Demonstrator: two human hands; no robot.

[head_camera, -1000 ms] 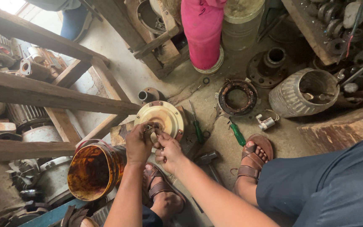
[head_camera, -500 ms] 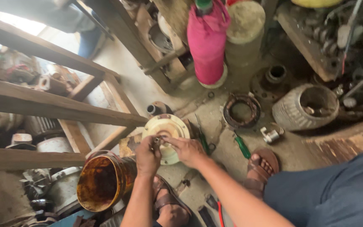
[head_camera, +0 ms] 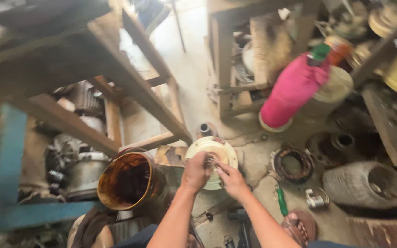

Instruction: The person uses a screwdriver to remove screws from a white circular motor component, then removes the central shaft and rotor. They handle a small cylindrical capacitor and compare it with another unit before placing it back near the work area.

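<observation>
- The left hand (head_camera: 196, 172) has its fingers (head_camera: 203, 158) curled tight over the middle of a pale round end cover (head_camera: 212, 154); the right hand (head_camera: 230, 180) comes in from the right, and its fingers (head_camera: 218, 170) pinch a small metal part at the same hub. The part itself is too small and blurred to name.
- The cover sits low in the middle of the scene, propped over the floor just right of a rusty bucket (head_camera: 127, 180) and touching nothing else that I can make out.
- Risk, as I judge it: both hands work at the centre and neither steadies the rim, so the cover could tip or slide off its perch toward the bucket.
- The small part is held by fingertips alone; if it slips it would likely drop among the scrap on the floor and be hard to find.
- A sandalled foot (head_camera: 297, 225) rests near right, just beside a green-handled screwdriver (head_camera: 281, 202) and a small metal fitting (head_camera: 315, 200); a dropped cover could land on the toes.
- The bucket's inside looks dark and oily, so grease on the hands could weaken the grip.
- Packages and labels: a pink cylindrical container (head_camera: 292, 89) with a green cap leans far right against a pale drum (head_camera: 331, 89); no label is legible on either.
- Further out: a dark ring-shaped motor part (head_camera: 292, 164) and a ribbed grey motor housing (head_camera: 366, 184) lie to the right, and a wooden frame (head_camera: 134, 96) crosses the left. No signs are visible.
</observation>
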